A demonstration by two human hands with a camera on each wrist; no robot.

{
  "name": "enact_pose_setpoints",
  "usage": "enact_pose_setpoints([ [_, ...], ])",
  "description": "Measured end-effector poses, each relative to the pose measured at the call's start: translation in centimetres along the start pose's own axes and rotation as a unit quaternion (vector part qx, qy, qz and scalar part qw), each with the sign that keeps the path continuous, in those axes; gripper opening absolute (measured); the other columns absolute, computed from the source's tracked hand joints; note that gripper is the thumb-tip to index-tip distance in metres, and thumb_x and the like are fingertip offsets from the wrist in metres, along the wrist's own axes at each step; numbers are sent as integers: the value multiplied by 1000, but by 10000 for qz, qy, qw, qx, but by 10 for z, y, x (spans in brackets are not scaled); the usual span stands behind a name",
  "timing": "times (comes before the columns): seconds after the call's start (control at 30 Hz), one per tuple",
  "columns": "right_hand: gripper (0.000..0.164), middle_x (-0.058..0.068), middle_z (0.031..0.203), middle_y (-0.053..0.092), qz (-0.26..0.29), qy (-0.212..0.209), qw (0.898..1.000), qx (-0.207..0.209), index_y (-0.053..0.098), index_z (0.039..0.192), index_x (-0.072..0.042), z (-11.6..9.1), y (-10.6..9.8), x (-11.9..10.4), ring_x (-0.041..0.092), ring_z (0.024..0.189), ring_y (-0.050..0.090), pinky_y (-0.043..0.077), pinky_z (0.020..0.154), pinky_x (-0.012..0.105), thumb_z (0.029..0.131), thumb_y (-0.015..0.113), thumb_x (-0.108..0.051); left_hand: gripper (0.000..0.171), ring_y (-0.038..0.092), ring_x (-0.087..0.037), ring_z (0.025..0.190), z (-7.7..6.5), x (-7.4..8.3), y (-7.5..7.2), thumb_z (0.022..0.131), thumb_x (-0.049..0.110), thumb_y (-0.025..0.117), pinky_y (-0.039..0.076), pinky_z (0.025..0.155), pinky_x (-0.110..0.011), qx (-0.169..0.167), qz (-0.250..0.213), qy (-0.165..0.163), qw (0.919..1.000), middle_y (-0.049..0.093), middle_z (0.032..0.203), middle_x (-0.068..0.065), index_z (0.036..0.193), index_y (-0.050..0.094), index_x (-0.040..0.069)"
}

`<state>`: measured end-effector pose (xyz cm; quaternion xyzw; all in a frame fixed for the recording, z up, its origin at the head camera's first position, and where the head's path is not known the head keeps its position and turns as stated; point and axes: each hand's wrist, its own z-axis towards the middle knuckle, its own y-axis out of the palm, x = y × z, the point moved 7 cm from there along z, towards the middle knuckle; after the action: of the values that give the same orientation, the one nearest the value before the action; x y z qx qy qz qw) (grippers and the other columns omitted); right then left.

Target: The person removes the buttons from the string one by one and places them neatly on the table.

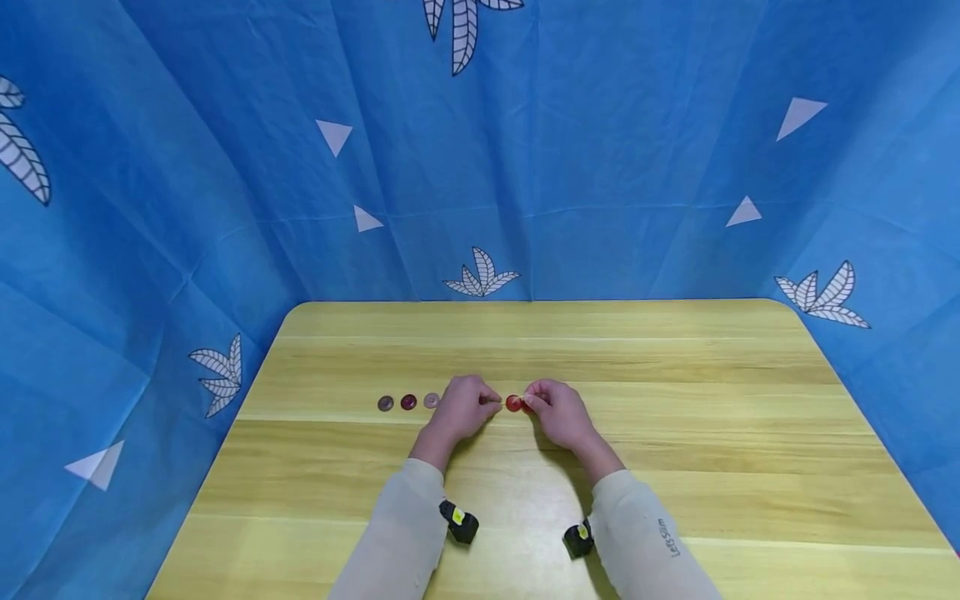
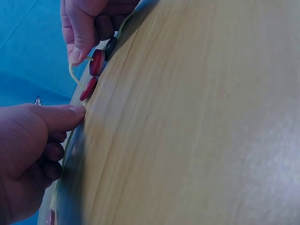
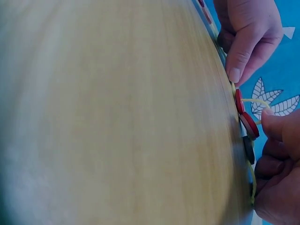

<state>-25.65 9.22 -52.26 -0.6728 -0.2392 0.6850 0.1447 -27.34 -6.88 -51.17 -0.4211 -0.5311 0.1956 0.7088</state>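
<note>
My left hand (image 1: 465, 408) pinches a thin yellow string (image 2: 73, 75) between thumb and forefinger, just left of a red button (image 1: 513, 403). In the left wrist view the string runs up through this button in a raised loop. My right hand (image 1: 558, 410) pinches the loop with thumb and forefinger, above a second, thicker red button (image 2: 97, 63). Beside that one, a dark button (image 3: 249, 150) stands tilted under the right hand, largely hidden in the head view. The string continues past it below the right hand's curled fingers.
Left of my left hand, a grey-brown button (image 1: 386, 403), a dark red button (image 1: 408, 402) and a pale pink button (image 1: 432, 400) lie in a row on the wooden table (image 1: 675, 467). A blue patterned cloth (image 1: 600, 167) hangs behind the table's far edge.
</note>
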Motion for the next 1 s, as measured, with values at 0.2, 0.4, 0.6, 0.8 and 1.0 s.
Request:
enact_pose_setpoints([
  [0.2,11,0,81,67,-7,-2,10000,-19,67,89,-7,0,-1,-1,16,76,57,44,79,40,99,63,-10,4,59,-13,78,0,3,3,90,11,75,51,73,-29,-11,239,-22,9997,64,84,3,91,79,9],
  [0.4,12,-1,80,67,2,-13,10000,-16,67,88,-7,0,-1,-1,16,77,58,45,79,39,99,63,-10,6,59,-19,84,-2,7,6,93,9,70,51,79,-35,26,669,-31,9978,60,89,0,89,74,8],
  [0.6,14,-2,81,66,-22,0,10000,-58,67,88,-8,0,-1,-2,17,80,59,46,83,41,100,61,-10,8,59,-20,90,-4,4,3,96,6,66,51,80,-35,324,509,-128,9981,53,104,-4,90,71,7],
  [0.8,14,-1,82,67,8,8,10000,-93,67,88,-8,0,-1,-2,17,81,59,46,83,42,101,60,-9,12,61,-23,95,-3,7,-5,96,0,61,52,81,-35,439,261,56,9987,60,100,-6,87,65,6],
  [1.0,15,-2,81,66,1,-52,10000,-80,67,87,-8,1,0,-1,16,80,60,46,84,43,100,61,-10,16,54,-15,72,-1,4,-6,99,0,57,47,62,-28,358,-256,-99,9990,54,78,0,86,57,8],
])
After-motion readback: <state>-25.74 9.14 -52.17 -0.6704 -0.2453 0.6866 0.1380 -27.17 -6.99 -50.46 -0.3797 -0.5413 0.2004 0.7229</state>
